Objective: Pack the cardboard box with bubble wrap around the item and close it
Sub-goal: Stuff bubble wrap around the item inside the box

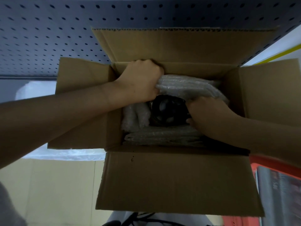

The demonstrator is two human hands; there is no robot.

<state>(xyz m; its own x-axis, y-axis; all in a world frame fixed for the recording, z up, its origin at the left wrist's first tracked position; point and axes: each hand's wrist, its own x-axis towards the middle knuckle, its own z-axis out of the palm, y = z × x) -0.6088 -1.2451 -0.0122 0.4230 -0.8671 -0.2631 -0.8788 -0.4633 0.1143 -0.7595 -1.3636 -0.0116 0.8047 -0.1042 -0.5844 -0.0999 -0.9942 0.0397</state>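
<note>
**Operator:** Since all four flaps are folded out, I take the cardboard box (177, 181) as the biggest thing to manage. It looks stiff but light, and I would judge the flaps best taken by their free edges when closing. It sits in front of a blue pegboard wall (48, 30).

**Partner:** Where is the wrap?

**Operator:** Inside. A folded pad of bubble wrap (192, 86) lies along the far wall, another pad (162, 136) along the near wall, and a roll (135, 118) stands at the left side. It should be soft, springy and a bit slippery, so I would pinch it by a folded edge.

**Partner:** And the item?

**Operator:** A black round item (167, 111) sits in the middle, between those pads. I cannot tell what it is; it looks rigid, and I would not press on its face.

**Partner:** Hands?

**Operator:** My left hand (140, 80) has its fingers curled round the left end of the far pad, by the far left corner. My right hand (210, 115) is curled down at the item's right side; whether it grips the wrap or the item, I cannot tell.

**Partner:** Obstacles?

**Operator:** A red crate (276, 193) stands just beside the near right corner, under the right flap, and clear plastic (65, 152) lies left. Both forearms cross the flaps, so I judge they must come out before closing.
</note>
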